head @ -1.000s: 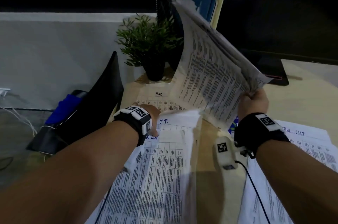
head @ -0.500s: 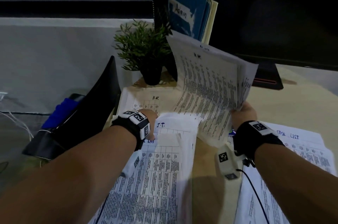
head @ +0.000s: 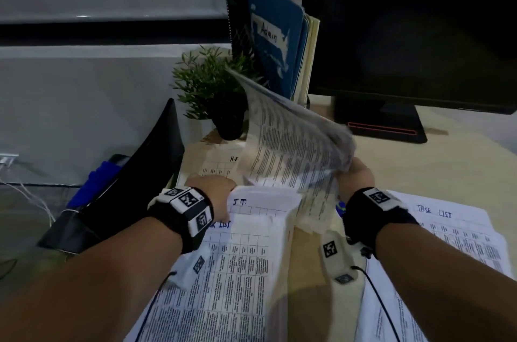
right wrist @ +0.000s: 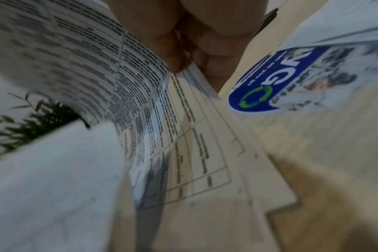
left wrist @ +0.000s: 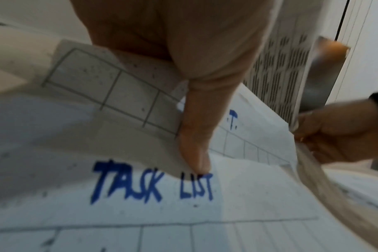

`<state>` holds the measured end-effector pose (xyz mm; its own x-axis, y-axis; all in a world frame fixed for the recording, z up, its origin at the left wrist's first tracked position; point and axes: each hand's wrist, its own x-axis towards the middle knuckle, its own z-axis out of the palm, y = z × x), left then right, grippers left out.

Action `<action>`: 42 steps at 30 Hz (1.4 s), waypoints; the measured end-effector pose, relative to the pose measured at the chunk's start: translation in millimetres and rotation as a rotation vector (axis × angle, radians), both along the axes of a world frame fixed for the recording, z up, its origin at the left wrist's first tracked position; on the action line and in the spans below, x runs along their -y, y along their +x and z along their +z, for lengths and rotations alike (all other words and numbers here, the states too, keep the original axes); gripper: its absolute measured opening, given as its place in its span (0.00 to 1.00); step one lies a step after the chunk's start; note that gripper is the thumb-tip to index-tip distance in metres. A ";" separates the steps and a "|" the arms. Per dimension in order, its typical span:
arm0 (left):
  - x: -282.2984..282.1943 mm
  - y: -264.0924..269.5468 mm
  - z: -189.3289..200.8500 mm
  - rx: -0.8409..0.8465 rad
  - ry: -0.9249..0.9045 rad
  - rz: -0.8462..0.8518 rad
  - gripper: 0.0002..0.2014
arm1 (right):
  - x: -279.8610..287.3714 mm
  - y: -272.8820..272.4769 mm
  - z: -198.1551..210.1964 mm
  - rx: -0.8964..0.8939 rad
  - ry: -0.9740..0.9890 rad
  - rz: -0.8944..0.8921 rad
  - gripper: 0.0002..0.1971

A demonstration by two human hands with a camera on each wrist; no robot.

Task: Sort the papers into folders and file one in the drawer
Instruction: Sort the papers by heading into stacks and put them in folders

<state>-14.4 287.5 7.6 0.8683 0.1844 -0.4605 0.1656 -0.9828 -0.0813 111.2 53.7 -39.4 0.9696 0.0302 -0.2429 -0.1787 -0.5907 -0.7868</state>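
Note:
My right hand [head: 354, 177] grips a bundle of printed sheets [head: 293, 151] by its right edge, tilted up above the desk; its fingers [right wrist: 183, 51] pinch that edge of the bundle [right wrist: 75, 51]. My left hand [head: 212, 188] holds the upper left corner of the papers headed I.T. [head: 263, 206]. Its thumb [left wrist: 196, 153] lies on a gridded sheet [left wrist: 108, 93] above a sheet headed TASK LIST [left wrist: 151, 184]. A sheet headed H.R. [head: 221, 164] lies further back. A blue folder labelled Admin [head: 277, 42] stands upright in a holder behind the plant.
A small potted plant [head: 212, 90] stands at the desk's back left. A dark monitor [head: 405, 34] on its base [head: 383, 123] fills the back right. More task-list papers [head: 461, 232] lie at the right. A black chair back [head: 140, 182] stands off the desk's left edge.
My right hand has lowered the bundle from high and upright to a low tilt over the desk. My left hand has stayed on the I.T. papers.

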 end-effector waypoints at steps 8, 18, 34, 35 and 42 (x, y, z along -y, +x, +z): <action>7.3 -43.4 39.5 0.246 0.003 -0.022 0.10 | 5.3 -19.1 -19.8 -0.193 -0.240 0.171 0.20; 5.1 -58.0 41.7 0.295 -0.068 -0.030 0.12 | -1.0 -58.7 -21.8 -0.289 -0.299 0.324 0.10; -0.5 -45.6 43.2 0.279 -0.087 -0.026 0.11 | -27.1 -78.2 -52.4 -0.309 -0.359 0.569 0.09; -1.1 -41.7 40.3 0.261 -0.079 -0.035 0.12 | -27.0 -82.9 -41.2 -0.309 -0.323 0.558 0.09; 3.3 -7.0 11.5 0.124 0.010 0.020 0.11 | 15.0 -73.9 -15.1 -0.366 -0.022 0.183 0.09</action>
<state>-21.4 284.1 19.1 0.9146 0.2057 -0.3481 0.1941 -0.9786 -0.0684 37.3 38.7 -54.5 0.7979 0.1849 -0.5737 -0.3351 -0.6550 -0.6772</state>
